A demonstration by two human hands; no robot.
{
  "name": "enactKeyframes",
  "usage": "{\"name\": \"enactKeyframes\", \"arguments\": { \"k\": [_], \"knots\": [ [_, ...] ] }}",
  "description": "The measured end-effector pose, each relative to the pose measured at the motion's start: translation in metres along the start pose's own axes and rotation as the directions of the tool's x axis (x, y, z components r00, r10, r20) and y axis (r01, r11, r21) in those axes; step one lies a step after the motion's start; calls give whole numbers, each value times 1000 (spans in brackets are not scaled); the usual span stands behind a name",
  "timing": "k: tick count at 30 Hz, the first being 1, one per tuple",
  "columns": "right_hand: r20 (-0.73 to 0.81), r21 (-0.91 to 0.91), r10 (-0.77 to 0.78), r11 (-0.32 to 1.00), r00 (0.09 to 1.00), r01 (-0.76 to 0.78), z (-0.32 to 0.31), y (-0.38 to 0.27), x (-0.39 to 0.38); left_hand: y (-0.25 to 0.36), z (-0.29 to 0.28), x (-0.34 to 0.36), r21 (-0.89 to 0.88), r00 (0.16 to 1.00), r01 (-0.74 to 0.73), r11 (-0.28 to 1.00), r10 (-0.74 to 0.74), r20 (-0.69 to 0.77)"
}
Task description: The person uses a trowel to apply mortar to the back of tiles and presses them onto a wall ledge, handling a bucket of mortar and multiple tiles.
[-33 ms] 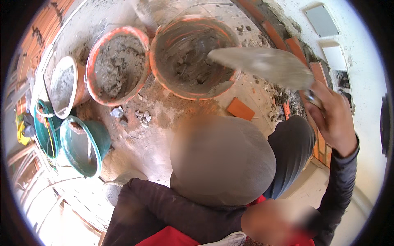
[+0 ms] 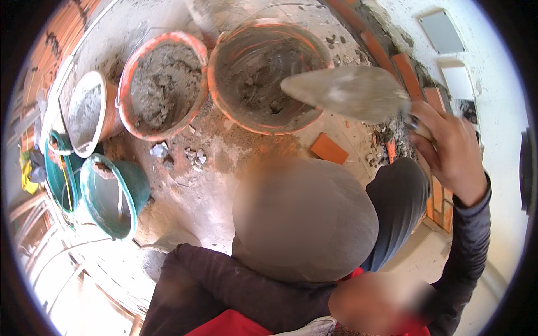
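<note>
While its trowel (image 2: 350, 92) overlaps the bucket's rim (image 2: 246, 126), the right grip's (image 2: 453, 147) outside

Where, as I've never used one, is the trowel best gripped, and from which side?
Probably by the handle, from the right, as the right hand holds it. The flat blade narrows leftward to a tip that overlaps the bucket of grey mix in view; the handle joins its broader right end.
</note>
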State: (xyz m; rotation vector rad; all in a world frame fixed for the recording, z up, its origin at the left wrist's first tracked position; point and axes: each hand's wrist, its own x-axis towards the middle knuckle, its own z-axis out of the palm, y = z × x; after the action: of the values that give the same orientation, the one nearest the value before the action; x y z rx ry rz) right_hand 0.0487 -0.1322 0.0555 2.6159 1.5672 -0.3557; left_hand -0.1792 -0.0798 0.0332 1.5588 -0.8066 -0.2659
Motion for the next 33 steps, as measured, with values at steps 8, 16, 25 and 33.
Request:
{"name": "enactKeyframes", "arguments": {
  "k": [8, 16, 25, 33],
  "knots": [
    [-5, -424, -167, 893, 986, 149, -42, -24, 61, 18, -1, -8, 26, 974, -118, 993, 121, -191],
    [-162, -466, -747, 634, 645, 617, -20, -92, 182, 17, 1, -20, 72, 921, -18, 997, 44, -387],
    [-7, -593, -907, 343, 421, 729, -14, -197, 286, 19, -7, -10, 85, 870, -34, 996, 71, -489],
    [200, -373, -793, 481, 575, 793, -15, -190, 300, 22, -7, -20, 60, 786, 1, 998, 37, -617]
  ]
}}
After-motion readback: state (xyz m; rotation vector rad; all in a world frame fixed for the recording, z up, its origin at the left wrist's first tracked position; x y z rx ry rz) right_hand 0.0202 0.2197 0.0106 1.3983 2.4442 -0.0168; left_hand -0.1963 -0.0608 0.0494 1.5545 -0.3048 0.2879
